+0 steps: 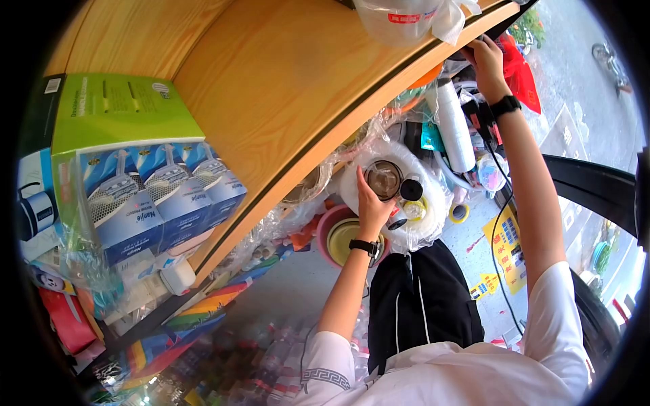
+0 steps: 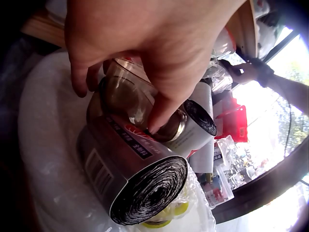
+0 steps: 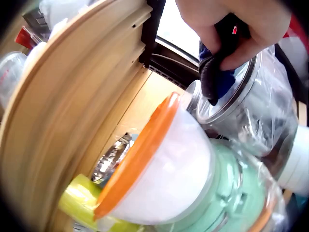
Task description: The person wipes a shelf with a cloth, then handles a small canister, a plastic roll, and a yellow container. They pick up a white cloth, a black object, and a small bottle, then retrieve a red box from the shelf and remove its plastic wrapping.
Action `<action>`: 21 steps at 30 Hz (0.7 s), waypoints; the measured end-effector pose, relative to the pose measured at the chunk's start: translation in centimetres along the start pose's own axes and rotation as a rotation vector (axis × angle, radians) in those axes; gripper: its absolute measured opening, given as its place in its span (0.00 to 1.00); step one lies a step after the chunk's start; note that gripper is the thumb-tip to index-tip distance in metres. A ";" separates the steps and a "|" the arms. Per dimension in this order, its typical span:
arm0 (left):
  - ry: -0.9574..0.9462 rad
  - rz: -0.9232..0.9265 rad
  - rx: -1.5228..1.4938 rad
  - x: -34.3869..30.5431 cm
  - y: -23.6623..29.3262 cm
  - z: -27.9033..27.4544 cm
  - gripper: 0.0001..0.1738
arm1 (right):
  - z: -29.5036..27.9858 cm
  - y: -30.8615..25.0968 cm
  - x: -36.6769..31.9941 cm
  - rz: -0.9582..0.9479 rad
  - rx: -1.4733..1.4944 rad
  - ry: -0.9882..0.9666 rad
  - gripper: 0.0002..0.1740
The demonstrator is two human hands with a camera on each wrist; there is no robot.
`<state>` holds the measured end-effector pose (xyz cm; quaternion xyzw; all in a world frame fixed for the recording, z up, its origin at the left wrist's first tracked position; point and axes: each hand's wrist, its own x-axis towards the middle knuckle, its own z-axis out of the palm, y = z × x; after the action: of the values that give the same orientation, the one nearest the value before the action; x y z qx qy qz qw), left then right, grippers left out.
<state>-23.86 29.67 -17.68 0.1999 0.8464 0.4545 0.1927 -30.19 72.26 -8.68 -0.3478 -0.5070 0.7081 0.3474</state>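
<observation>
My left hand [image 1: 372, 212] grips a brown-tinted clear glass bowl [image 1: 383, 180], with fingers on one side and thumb on the other. In the left wrist view, a roll of black bags [image 2: 140, 169] in a printed wrapper lies close below the thumb. A second black roll [image 2: 195, 118] is just beyond the bowl. Both are over a large plastic-wrapped white bundle [image 1: 352, 196]. Up at the shelf's far end, my right hand [image 1: 486, 64] pinches a bunched dark blue and black cloth-like item [image 3: 217, 72]. This lies against the rim of a clear jar [image 3: 246, 104].
An orange-rimmed white tub [image 3: 174, 164] and a green container [image 3: 236, 188] stand beside the jar. The wooden shelf [image 1: 271, 88] carries boxed goods [image 1: 162, 196] at left. A pink basin [image 1: 325, 233] is below. A black cable [image 1: 497, 230] hangs near the right arm.
</observation>
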 end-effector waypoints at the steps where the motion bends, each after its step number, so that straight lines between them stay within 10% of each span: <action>1: -0.001 -0.009 -0.017 0.0 -0.1 0.1 0.74 | 0.2 0.0 0.8 0.001 0.001 0.002 0.17; 7: -0.005 0.023 -0.051 0.1 -0.4 0.2 0.72 | -0.5 -0.8 1.5 -0.554 -1.157 0.120 0.24; 21: -0.086 0.021 -0.060 0.6 -0.3 -0.6 0.71 | -5.1 -1.9 -1.7 -0.517 -0.978 -0.046 0.39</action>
<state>-24.71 29.38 -17.67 0.2225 0.8211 0.4726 0.2299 -24.77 73.69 -7.88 -0.3172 -0.8530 0.2892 0.2969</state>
